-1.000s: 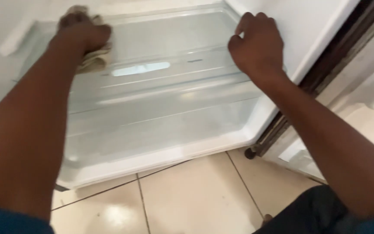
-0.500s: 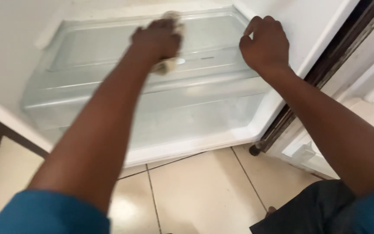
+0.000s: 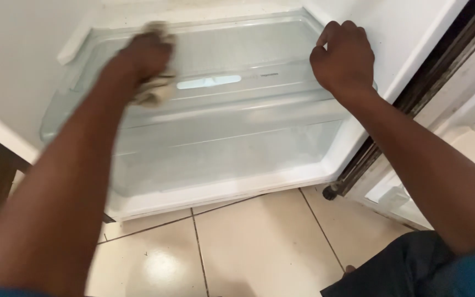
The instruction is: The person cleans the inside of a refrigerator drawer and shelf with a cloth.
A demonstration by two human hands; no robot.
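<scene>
Left hand [image 3: 145, 54] on pale cloth [image 3: 152, 93]

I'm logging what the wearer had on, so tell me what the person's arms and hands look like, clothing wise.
Both forearms are bare from wrist to above the elbow. The left hand and right hand wear no gloves, and no rings, watch or bracelet show. A blue short sleeve shows on the right upper arm, with a sliver of the same blue at the left arm's lower edge. The left hand is motion-blurred.
</scene>
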